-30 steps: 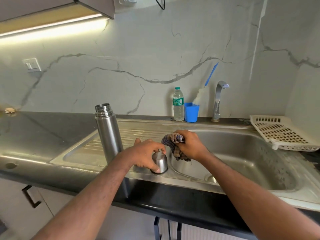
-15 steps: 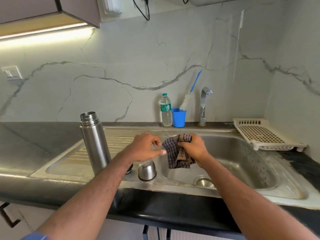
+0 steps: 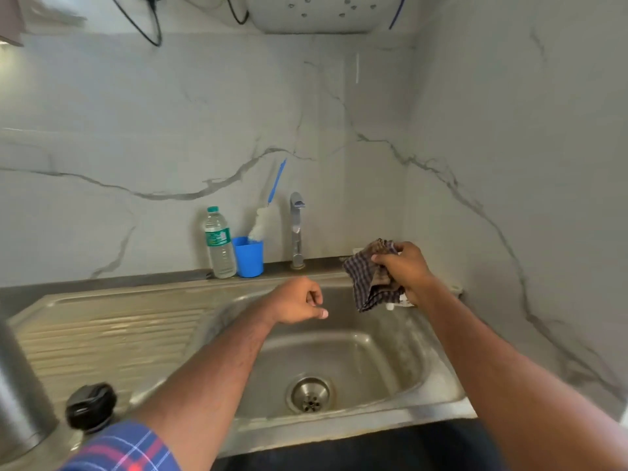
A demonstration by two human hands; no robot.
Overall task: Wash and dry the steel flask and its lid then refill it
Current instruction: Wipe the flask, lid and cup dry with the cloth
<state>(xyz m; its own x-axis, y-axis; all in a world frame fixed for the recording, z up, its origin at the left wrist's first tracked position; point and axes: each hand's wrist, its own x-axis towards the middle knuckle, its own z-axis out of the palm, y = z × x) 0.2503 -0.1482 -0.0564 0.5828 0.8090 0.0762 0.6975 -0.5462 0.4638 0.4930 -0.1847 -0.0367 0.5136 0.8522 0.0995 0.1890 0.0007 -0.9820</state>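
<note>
While both arms reach out over the sink, the scene reads so:

Right hand [image 3: 404,270]: raised over the basin's far right corner, near the wall; its grip is clamped on a checked cloth [image 3: 370,277], fingers curled over the bunched top, the rest hanging down in folds.

Left hand [image 3: 295,302]: held over the basin, apart from the cloth; fingers loosely curled, thumb and forefinger tips near each other, nothing in the grip.

Flask [image 3: 20,396]: only part of its steel body shows, blurred, at the far left edge, standing on the drainboard's near corner; its top is cut off by the frame.

Stopper [image 3: 90,406]: a black round cap just beside the flask, on the drainboard near the front rim, by the checked sleeve [image 3: 125,450] of the left arm.

Sink [image 3: 102,334]: steel, with a ribbed drainboard on the left and a basin on the right; the drain [image 3: 310,394] lies at the basin's bottom, between the two forearms.

Tap [image 3: 296,229]: upright at the back ledge, behind the basin, spout facing forward.

Cup [image 3: 248,256]: blue, left of the tap, with a white-headed, blue-handled brush [image 3: 266,215] leaning in it.

Bottle [image 3: 219,243]: clear plastic, green cap, upright, touching or just beside the cup's left side.

Worktop [image 3: 373,450]: a dark front edge runs below the sink.
</note>
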